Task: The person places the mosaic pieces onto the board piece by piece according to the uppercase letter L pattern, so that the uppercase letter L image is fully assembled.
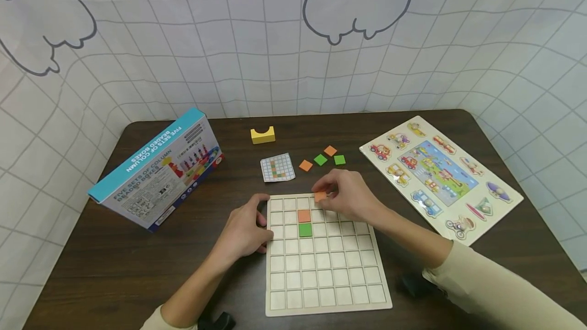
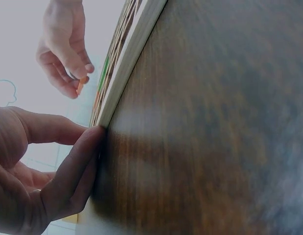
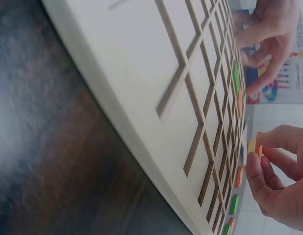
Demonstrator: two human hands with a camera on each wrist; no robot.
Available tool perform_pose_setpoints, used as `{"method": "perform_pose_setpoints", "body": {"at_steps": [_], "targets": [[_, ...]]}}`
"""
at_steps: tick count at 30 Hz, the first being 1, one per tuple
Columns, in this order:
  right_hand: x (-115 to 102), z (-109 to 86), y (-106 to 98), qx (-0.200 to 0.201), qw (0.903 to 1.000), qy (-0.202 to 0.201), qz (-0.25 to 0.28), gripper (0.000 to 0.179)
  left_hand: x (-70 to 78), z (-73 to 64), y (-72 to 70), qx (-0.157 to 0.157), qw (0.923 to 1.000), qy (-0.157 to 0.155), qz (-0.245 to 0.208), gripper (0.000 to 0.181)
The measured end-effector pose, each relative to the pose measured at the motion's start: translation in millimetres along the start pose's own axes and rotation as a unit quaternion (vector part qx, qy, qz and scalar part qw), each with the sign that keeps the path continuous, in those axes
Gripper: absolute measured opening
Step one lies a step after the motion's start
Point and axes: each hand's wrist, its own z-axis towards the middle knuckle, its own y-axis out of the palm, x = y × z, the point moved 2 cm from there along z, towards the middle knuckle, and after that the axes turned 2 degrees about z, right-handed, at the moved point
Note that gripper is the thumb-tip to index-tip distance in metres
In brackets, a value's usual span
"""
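A pale wooden grid board (image 1: 328, 313) lies on the dark table. One orange square tile (image 1: 304, 216) sits in a cell, with a green square tile (image 1: 305, 229) directly below it. My left hand (image 1: 243, 230) rests against the board's left edge, thumb and fingertips touching its side. Between thumb and fingers my right hand (image 1: 350, 195) pinches another orange tile (image 1: 320, 196) over the board's top row. In the right wrist view that pinched orange tile (image 3: 259, 145) shows edge-on, clear of the grid surface.
Behind the board lie a patterned grid card (image 1: 288, 169), two loose orange tiles (image 1: 305, 165) and two green ones (image 1: 339, 160). A yellow arched block (image 1: 263, 136) is farther back. A cardboard box (image 1: 160, 172) stands left; a vehicle picture puzzle (image 1: 376, 154) lies right.
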Motion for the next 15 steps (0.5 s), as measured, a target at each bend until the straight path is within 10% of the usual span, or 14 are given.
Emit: {"method": "perform_pose_setpoints", "body": {"at_steps": [15], "targets": [[-13.5, -20.5, 14.8, -0.025, 0.9994, 0.008, 0.023, 0.024, 0.5, 2.1, -0.2, 0.001, 1.0000, 0.008, -0.002, 0.076]]}}
